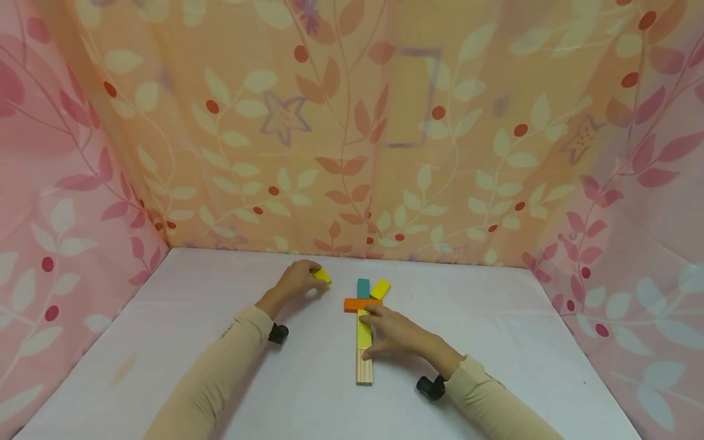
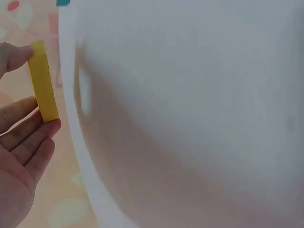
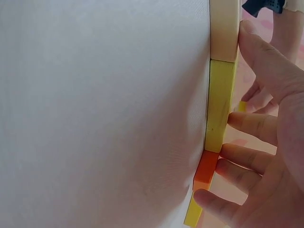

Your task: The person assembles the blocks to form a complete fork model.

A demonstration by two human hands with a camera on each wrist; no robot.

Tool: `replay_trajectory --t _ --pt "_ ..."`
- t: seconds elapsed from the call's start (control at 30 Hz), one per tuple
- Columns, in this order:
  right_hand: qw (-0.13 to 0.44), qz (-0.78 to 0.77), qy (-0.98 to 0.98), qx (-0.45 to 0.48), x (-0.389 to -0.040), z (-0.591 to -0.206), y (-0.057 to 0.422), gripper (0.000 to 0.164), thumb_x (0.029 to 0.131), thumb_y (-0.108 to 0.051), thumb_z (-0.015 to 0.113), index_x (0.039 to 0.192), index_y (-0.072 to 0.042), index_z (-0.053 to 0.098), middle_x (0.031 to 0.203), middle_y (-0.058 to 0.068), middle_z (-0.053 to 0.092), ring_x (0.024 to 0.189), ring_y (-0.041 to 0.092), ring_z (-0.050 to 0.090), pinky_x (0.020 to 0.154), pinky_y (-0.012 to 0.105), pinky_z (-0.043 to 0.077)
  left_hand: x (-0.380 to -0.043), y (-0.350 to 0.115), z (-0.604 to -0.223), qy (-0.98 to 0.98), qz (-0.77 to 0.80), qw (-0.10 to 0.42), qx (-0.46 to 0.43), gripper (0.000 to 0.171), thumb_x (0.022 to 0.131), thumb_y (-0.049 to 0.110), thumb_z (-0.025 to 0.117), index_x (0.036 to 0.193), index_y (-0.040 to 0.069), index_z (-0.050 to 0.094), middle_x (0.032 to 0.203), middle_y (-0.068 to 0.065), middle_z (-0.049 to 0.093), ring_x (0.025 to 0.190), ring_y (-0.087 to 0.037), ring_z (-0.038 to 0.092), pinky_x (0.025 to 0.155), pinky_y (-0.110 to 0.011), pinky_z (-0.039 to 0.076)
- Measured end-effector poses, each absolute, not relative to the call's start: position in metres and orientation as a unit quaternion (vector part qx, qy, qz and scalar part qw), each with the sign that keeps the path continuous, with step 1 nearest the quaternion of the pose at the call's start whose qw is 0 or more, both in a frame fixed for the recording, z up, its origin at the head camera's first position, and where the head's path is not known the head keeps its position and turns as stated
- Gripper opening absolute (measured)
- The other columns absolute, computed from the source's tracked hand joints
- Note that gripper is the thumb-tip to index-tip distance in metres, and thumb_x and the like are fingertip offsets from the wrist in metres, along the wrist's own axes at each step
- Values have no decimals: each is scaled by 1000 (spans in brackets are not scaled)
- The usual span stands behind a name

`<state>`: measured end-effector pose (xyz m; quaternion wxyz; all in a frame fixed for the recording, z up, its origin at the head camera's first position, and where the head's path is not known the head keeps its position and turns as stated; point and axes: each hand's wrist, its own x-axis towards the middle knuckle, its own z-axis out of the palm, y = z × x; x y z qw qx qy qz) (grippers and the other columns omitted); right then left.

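At the far left of the block figure, my left hand (image 1: 297,278) pinches a yellow block (image 2: 43,90) between thumb and fingertips, raised over the cloth. Spread over the figure, my right hand (image 1: 400,333) touches several of its blocks with thumb and fingertips. Lowest lies a plain wooden block (image 1: 364,370), end to end with a long yellow block (image 1: 363,335). An orange block (image 1: 353,305) lies crosswise above that, partly covered by the right fingers. Beyond it are a teal block (image 1: 363,288) and a slanted yellow block (image 1: 381,288) to the right.
White cloth covers the table (image 1: 484,318). A floral curtain (image 1: 352,153) rises along the back edge, with more patterned fabric at both sides. Black wrist cameras (image 1: 278,333) sit at the cuffs of both sleeves (image 1: 214,373).
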<state>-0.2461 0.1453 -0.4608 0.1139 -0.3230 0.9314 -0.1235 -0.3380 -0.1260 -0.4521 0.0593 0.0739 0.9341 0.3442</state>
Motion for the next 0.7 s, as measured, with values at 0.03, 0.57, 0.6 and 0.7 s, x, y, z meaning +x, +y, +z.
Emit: replay_trajectory --t 0.03,0.57,0.6,0.7 --pt "112 -124 930 -326 -246 -461 145 84 74 -63 73 140 -15 54 153 10 40 137 30 44 108 48 43 -338 -124 -453 933 346 61 73 59 81 28 78 129 0 60 124 -13 64 100 -24 57 93 -38 51" --pt "112 -133 928 -331 -247 -461 145 84 74 -61 75 139 -12 55 151 12 41 136 30 43 108 47 44 -332 -96 -455 933 345 58 89 54 82 32 76 127 4 63 127 -11 63 105 -25 55 100 -42 48" --pt "112 -133 927 -331 -247 -461 145 84 74 -61 75 139 -12 54 151 12 41 136 30 43 108 47 44 -332 -95 -455 932 346 58 89 55 82 32 76 127 4 63 128 -11 63 105 -25 55 100 -42 47" --pt "109 -131 927 -335 -247 -462 145 84 74 -60 75 139 -12 54 150 12 41 135 29 44 108 46 44 -332 -91 -458 930 351 59 90 55 81 33 77 126 5 64 128 -11 63 105 -25 55 100 -42 48"
